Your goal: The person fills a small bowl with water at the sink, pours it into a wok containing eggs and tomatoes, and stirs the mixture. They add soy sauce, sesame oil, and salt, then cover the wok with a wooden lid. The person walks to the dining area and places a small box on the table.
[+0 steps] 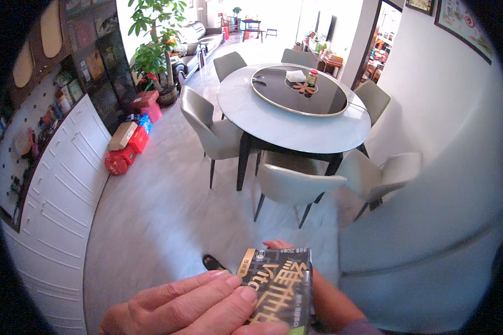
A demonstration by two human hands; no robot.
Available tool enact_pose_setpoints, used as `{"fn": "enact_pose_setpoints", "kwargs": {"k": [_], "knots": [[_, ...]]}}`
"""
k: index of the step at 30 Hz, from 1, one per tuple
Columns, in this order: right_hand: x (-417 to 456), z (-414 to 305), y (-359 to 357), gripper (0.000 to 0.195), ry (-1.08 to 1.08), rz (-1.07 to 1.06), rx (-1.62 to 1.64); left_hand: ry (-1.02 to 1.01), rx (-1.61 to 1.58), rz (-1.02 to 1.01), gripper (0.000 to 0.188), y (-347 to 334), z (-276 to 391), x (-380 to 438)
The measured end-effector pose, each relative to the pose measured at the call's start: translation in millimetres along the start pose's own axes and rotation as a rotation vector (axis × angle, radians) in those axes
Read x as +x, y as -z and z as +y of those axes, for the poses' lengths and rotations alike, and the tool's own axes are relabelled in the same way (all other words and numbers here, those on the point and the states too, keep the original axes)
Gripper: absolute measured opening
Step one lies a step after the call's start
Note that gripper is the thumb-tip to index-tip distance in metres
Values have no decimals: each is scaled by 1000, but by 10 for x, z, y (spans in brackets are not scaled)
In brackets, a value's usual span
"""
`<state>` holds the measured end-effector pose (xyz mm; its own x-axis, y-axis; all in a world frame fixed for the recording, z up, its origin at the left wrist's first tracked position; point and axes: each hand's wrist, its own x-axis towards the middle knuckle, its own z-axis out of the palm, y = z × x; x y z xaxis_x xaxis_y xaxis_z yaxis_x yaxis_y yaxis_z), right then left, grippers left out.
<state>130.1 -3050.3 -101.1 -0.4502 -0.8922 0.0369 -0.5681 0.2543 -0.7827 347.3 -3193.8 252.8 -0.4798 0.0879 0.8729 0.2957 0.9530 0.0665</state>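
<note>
Close in front of me at the bottom is a black drink carton (283, 278) with gold lettering and a patch of green. The fingers of my left hand (193, 299) lie across its left side and lower front, gripping it. Behind the carton is my right hand (278, 243); only some fingers show above the top edge, and the wrist and forearm come out on the right. The carton hides the palm, so whether that hand touches it cannot be told.
A round table (239, 104) with a dark turntable (276, 98) stands ahead, ringed by chairs (293, 184). White cabinets (63, 176) line the left, with boxes (123, 136) and a potted plant (166, 96) beyond. A wall (436, 109) closes the right. A dark slipper (213, 262) shows below.
</note>
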Motion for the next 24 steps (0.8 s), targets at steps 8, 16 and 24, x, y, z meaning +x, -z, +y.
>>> {"fn": "enact_pose_setpoints", "kwargs": {"k": [8, 16, 24], "knots": [[1140, -2366, 1465, 62, 410, 266, -40, -178, -34, 168, 20, 13, -1577, 122], [2086, -3117, 1266, 55, 502, 452, -117, -221, -29, -54, 18, 378, -3008, 56], [3312, -3113, 1160, 42, 631, 188, -253, -108, -158, 7, 23, -60, -3998, -26]]}}
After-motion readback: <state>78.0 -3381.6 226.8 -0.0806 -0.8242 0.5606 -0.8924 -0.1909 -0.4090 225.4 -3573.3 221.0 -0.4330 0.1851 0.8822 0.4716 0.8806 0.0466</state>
